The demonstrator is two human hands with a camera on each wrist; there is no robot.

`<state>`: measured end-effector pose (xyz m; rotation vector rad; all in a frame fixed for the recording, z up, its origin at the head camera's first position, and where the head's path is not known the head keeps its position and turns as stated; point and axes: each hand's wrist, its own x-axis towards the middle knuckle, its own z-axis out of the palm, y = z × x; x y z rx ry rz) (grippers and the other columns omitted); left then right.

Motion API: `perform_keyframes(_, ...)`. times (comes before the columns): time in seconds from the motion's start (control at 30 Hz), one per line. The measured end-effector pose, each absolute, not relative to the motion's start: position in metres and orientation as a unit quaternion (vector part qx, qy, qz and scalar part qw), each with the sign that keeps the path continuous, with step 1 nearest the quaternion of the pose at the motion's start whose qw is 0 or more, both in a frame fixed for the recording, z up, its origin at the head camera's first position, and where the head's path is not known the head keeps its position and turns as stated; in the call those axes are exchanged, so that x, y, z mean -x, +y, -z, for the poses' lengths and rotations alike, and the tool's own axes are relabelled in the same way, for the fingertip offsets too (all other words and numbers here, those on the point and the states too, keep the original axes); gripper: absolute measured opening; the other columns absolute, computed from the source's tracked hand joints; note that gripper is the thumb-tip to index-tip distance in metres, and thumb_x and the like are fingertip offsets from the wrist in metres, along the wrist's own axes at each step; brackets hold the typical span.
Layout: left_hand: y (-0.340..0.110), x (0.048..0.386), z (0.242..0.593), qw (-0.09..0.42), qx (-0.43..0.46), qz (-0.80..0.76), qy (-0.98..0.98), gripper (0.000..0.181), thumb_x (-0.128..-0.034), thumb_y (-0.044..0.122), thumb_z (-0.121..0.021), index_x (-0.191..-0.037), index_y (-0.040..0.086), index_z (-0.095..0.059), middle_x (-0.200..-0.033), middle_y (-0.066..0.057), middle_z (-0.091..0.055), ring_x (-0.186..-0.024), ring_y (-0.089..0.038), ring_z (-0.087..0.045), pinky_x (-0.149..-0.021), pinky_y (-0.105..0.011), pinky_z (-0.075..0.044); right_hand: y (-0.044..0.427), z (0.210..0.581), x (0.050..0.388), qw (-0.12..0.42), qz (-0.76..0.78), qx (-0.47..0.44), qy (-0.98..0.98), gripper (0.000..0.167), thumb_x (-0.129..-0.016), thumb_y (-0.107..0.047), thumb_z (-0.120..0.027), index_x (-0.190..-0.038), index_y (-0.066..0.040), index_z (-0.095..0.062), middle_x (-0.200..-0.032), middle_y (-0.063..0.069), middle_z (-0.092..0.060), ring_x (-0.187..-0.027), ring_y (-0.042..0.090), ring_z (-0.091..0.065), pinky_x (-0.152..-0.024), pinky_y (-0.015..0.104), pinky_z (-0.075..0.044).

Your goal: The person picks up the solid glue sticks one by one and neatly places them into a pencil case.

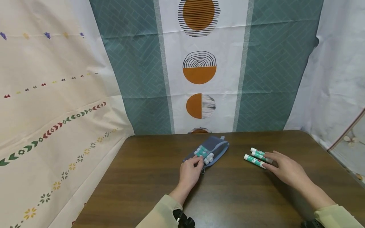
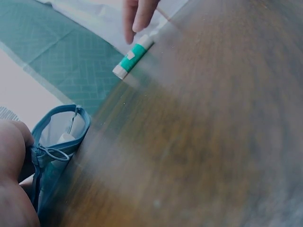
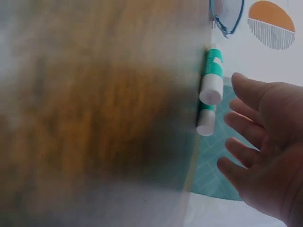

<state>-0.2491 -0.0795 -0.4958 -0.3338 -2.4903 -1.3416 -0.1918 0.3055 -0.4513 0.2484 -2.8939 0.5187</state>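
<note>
A blue zippered pouch [image 1: 212, 143] lies near the table's far edge with several green-and-white glue sticks [image 1: 202, 151] showing at it. My left hand [image 1: 189, 174] holds its near-left edge; in the left wrist view the thumb and fingers of that hand [image 2: 13, 172] pinch the pouch [image 2: 83, 124] beside its zipper ring. To the right, three similar sticks [image 1: 253, 160] lie close together. My right hand [image 1: 288, 171] is over their right ends, fingers spread. The right wrist view has this hand [image 3: 274, 142] beside two sticks [image 3: 211, 87], its fingers apart and gripping nothing.
Both hands are over a brown wooden table [image 1: 137, 183]. Behind it hangs a green and white cloth [image 1: 142, 63] with orange circles. Patterned pale cloth [image 1: 57, 110] hangs on the left, and white cloth [image 1: 336, 79] on the right.
</note>
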Motion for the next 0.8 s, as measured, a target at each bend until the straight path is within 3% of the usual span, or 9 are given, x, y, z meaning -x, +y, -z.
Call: perform_keyframes(0.8,-0.0784,0.2488,0.4941,0.145,0.112,0.467,-0.865,0.023,-0.1048,0.022,-0.072,-0.118,0.014,-0.088,-0.126,-0.006,-0.081,-0.134,-0.041,-0.068,-0.118,-0.061,-0.047,0.3034,0.4590,0.1929,0.116,-0.137,-0.100,-0.979,0.046,-0.094,-0.030,-0.088,-0.129,-0.001,-0.079,-0.143,0.026,-0.069,-0.139,0.053,-0.058,-0.088,0.071,-0.056)
